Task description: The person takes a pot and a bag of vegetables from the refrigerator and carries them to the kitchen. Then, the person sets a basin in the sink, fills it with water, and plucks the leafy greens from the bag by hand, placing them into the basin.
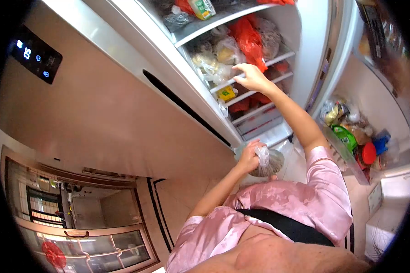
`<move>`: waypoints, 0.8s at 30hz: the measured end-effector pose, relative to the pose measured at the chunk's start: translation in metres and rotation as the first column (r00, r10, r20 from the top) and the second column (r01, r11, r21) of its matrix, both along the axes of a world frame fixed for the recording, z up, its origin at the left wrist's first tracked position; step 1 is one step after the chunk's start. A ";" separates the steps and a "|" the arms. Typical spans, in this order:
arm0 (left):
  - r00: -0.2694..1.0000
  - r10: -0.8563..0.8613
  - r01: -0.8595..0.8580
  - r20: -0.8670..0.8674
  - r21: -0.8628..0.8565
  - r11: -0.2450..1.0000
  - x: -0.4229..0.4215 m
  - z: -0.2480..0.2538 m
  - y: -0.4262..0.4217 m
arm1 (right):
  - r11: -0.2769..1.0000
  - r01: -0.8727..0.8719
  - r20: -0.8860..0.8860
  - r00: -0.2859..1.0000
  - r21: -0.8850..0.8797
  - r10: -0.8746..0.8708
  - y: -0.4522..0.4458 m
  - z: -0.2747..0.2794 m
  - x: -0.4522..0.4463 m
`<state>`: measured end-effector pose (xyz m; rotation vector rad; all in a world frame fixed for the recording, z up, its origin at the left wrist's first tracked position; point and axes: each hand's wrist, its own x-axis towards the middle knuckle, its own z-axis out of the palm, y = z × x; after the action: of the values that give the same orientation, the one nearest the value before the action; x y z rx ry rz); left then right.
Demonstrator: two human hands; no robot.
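Observation:
My left hand (pixel 252 156) is closed round the gathered top of a clear plastic bag (pixel 269 163) with dark contents, held low in front of my body. Higher up, my right hand (pixel 249 76) is at the front edge of a fridge shelf (pixel 228 83), with its fingers bent. Whether it grips the edge cannot be made out. Just behind it are a clear bag with yellowish contents (pixel 228 51) and a red plastic bag (pixel 249 40). A yellow package (pixel 227 93) lies on the level below.
On the left stands the closed fridge door (pixel 123 113) with a lit display (pixel 35 54). The open door on the right has a bin (pixel 344 152) of packages and a red-lidded jar (pixel 368 154). White boxes (pixel 389 218) are at the lower right. A glass-fronted cabinet (pixel 100 248) is at the lower left.

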<state>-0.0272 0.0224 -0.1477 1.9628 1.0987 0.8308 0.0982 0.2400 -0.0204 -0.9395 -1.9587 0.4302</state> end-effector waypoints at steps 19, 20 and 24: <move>0.994 0.105 -0.103 0.036 -0.038 0.994 -0.013 0.025 0.054 | 0.923 0.346 0.218 0.900 0.170 -0.378 0.240 0.013 -0.141; 0.992 0.108 -0.106 0.072 -0.041 0.994 -0.013 0.024 0.055 | 0.926 0.345 0.194 0.909 0.152 -0.370 0.243 0.009 -0.138; 0.993 0.107 -0.105 0.048 -0.050 0.993 -0.016 0.016 0.065 | 0.945 0.325 0.007 0.945 0.038 -0.326 0.260 0.019 -0.126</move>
<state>-0.0436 0.0879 -0.1317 1.8476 1.1904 0.8976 -0.0276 0.5004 -0.0011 -1.2188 -1.7722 0.1971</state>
